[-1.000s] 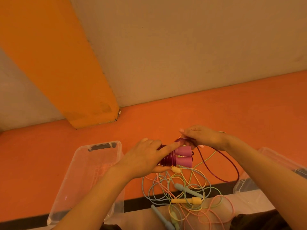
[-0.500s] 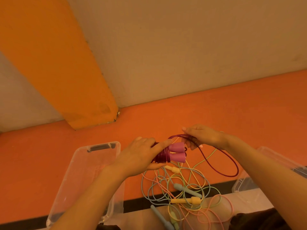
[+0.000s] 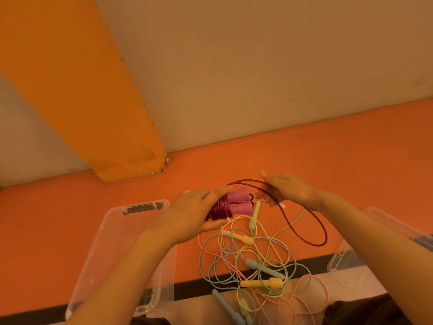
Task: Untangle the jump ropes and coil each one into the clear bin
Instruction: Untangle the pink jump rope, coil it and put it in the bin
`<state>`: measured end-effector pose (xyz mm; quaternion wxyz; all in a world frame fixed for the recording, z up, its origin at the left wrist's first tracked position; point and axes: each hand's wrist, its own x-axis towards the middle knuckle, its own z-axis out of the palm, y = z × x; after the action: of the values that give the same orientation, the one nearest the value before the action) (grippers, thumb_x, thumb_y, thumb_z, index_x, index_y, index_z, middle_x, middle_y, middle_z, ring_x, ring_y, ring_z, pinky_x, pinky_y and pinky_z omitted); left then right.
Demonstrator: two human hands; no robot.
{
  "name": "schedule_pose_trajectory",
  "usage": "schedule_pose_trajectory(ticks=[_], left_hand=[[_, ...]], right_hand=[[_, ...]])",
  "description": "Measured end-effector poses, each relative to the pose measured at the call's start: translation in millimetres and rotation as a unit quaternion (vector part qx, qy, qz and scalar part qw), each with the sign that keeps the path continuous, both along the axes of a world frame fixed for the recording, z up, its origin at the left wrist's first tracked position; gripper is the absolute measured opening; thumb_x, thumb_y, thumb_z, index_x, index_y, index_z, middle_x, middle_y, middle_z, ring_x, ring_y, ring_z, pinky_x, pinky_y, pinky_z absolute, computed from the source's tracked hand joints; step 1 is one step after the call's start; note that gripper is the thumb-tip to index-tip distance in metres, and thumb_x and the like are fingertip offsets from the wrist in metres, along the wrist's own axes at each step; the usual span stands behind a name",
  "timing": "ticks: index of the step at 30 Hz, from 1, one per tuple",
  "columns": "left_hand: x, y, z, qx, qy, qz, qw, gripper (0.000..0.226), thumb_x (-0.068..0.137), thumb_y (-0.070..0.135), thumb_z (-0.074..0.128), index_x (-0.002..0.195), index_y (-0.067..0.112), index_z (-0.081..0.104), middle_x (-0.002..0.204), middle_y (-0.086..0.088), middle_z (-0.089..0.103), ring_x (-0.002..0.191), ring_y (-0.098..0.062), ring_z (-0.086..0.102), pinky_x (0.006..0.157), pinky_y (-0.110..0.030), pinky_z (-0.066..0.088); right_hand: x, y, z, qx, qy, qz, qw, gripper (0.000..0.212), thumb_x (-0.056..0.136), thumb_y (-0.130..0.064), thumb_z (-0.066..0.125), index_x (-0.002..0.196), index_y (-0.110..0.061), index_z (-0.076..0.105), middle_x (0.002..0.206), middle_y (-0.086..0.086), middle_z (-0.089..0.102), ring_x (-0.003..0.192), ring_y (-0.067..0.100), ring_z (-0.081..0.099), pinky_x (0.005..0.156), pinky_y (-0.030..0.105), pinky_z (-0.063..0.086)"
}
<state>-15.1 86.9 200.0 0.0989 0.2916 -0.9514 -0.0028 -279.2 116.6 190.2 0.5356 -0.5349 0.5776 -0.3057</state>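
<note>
orange floor [image 3: 304,160] meets a beige wall [image 3: 257,66] crossed by a slanting orange band [image 3: 82,90], and above that floor the purple jump rope [image 3: 314,231] is held up between both hands. its cord is dark, glossy purple, wound in tight turns around the two pink handles [image 3: 239,202], which lie side by side with their flared ends pointing right. the left hand [image 3: 194,212] grips the wound bundle, fingers curled over the top and thumb underneath, index finger laid along the upper handle. the right hand [image 3: 288,191] pinches the loose cord just right of the handles; from there a long free loop sags down and to the right, hanging clear of the pile below. under the hands lies a tangle of pastel ropes [image 3: 257,266], blue, green, yellow and pink cords crossing one another, with a pale green handle, a pale yellow one, a blue one and a deeper yellow one showing among them; which cord belongs to which handle is hard to make out. the tangle's near end runs off the bottom edge. a clear bin [image 3: 112,249] sits to the left, partly hidden by the left forearm, and a second clear bin [image 3: 351,254] on the right is largely covered by the right forearm
</note>
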Motion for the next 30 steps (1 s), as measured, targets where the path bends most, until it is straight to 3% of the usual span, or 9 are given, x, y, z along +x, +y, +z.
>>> schedule_pose_trajectory(ticks=[10,16,19,24,30], left_hand=[[7,-7,-4,0.039,0.068,0.068,0.995,0.069,0.078,0.073,0.034,0.139,0.043,0.019,0.114,-0.001,0.064,0.094,-0.024,0.062,0.075,-0.035,0.046],[4,-9,-4,0.076,0.083,0.13,0.985,0.065,0.087,0.053,0.059,0.143,0.037,0.029,0.116,-0.001,0.062,0.095,-0.022,0.06,0.071,-0.031,0.042],[2,-9,-3,0.097,0.106,0.159,0.977,0.064,0.087,0.051,0.059,0.142,0.037,0.031,0.117,0.0,0.061,0.095,-0.022,0.06,0.068,-0.03,0.04],[4,-12,-3,0.139,0.145,0.209,0.957,0.059,0.087,0.049,0.06,0.138,0.039,0.032,0.115,0.001,0.061,0.093,-0.023,0.061,0.073,-0.037,0.049],[0,-11,-1,0.166,0.188,0.254,0.934,0.058,0.09,0.045,0.059,0.14,0.032,0.033,0.116,0.0,0.061,0.096,-0.024,0.061,0.078,-0.041,0.05]], right_hand=[[4,2,0,0.003,-0.003,0.005,1.0,0.038,0.103,-0.024,0.037,0.103,0.003,0.063,0.071,0.004,0.055,0.059,0.013,0.05,0.054,0.018,0.043],[13,1,-10,-0.028,0.018,0.005,0.999,0.032,0.103,-0.02,0.037,0.104,-0.002,0.063,0.061,0.001,0.053,0.049,0.012,0.046,0.047,0.02,0.039],[17,0,-13,-0.066,0.061,0.015,0.996,0.028,0.103,-0.019,0.038,0.108,-0.01,0.063,0.056,-0.003,0.05,0.044,0.006,0.04,0.046,0.02,0.033],[25,1,-10,-0.105,0.107,0.016,0.989,0.023,0.102,-0.015,0.04,0.116,-0.012,0.058,0.059,-0.001,0.047,0.039,-0.002,0.041,0.042,0.011,0.031],[35,3,-11,-0.071,0.103,0.038,0.991,0.026,0.102,-0.018,0.039,0.108,-0.009,0.064,0.061,-0.001,0.045,0.039,0.0,0.037,0.042,0.014,0.03]])
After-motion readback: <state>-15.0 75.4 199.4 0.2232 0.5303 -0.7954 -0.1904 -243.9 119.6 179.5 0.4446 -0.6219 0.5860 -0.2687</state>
